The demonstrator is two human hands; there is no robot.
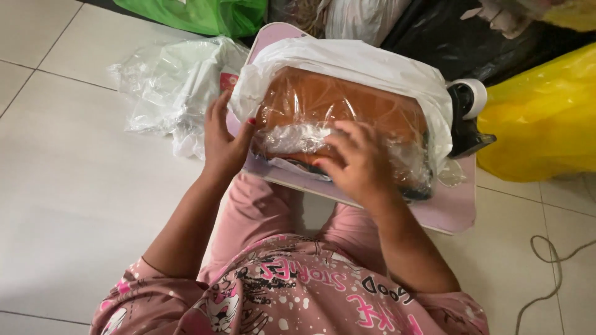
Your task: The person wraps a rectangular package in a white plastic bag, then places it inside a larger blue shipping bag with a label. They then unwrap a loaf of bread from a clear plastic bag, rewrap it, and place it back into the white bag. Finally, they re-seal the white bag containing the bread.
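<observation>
Looking down from your head cam, you're sitting on the tiled floor [81,205] with a small pink bench [456,208] across your knees, and the brown item wrapped in clear plastic [338,108] is lying on it, in the upper middle of the frame. A white plastic bag [347,59] is draping over its far edge and down the right side.

Your left hand [223,139] is resting against the left end of the wrapped item, fingers close together and pointing up, thumb tucked against the plastic at the corner. It's pressing flat there, not pinching anything that I can see. Your right hand [360,164] is lying on top of the near edge of the wrap, fingers spread and curling down into the crinkled plastic; I can't tell whether it's actually gripping a fold or just pushing on it.

Just right of the bag, a black and white tape dispenser [467,115] is sitting at the bench's edge. Crumpled clear plastic sheets [167,84] are lying on the floor at upper left, a green bag [205,13] is at the top, a yellow bag [543,118] is at the right, and a thin cord [549,267] is trailing at lower right.
</observation>
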